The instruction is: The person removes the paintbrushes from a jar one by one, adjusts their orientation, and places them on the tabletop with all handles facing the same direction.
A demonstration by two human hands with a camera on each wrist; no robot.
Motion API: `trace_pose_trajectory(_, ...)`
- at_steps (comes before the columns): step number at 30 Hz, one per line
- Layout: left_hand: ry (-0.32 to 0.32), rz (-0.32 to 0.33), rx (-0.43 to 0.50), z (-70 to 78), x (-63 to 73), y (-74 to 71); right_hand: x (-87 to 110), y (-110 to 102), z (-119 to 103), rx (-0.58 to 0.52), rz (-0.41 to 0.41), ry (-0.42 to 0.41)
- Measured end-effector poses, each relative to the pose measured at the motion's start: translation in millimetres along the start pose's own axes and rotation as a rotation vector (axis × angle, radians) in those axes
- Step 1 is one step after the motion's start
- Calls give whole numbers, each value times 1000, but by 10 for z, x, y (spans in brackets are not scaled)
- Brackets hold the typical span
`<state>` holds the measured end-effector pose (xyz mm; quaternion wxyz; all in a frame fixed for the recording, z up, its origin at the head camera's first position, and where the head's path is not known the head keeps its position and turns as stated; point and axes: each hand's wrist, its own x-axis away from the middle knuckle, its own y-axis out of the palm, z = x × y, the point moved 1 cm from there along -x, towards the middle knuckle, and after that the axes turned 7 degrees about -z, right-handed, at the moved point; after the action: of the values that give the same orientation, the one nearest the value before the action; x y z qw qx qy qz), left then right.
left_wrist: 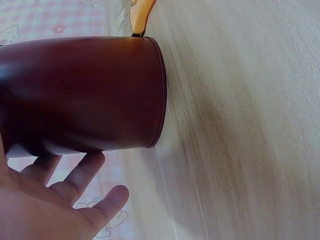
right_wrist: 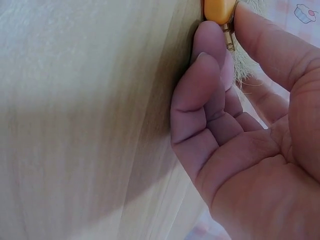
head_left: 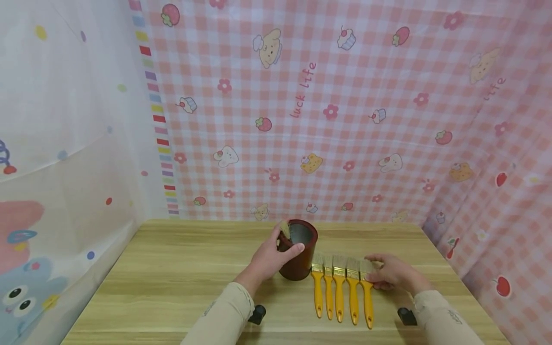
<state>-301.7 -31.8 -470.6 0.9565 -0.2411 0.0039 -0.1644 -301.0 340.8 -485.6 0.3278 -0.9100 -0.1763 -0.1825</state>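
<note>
My left hand (head_left: 272,256) grips a dark red-brown cylindrical cup (head_left: 297,261) near its rim, the thumb lying on the near side. The cup stands upright on the table; in the left wrist view, fingers (left_wrist: 82,175) lie along its wall. A tan tuft (head_left: 285,229) shows inside the rim; the rest of it is hidden. Right of the cup, several paintbrushes (head_left: 339,287) with yellow handles lie in a row, bristles pointing away from me. My right hand (head_left: 390,273) pinches the rightmost paintbrush (head_left: 368,302) by its metal band, between thumb and fingers.
The light wooden table (head_left: 172,273) runs back to a pink checked curtain (head_left: 327,134). A white printed curtain (head_left: 86,120) hangs at the left. Two small black objects (head_left: 257,315) show beside the wrists.
</note>
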Motion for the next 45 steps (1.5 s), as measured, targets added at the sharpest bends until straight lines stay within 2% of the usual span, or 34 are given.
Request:
trace_pose_trajectory(31,-24,-2,33,7,9,12,5,7,36,2,27,-12)
trace_pose_trajectory(42,-20,0,22,6,10,10,40,-25,79,-27,-29,-81)
trace_pose_trajectory(45,-15,-2,24,13,12,11,57,-77,47,12,0,-100)
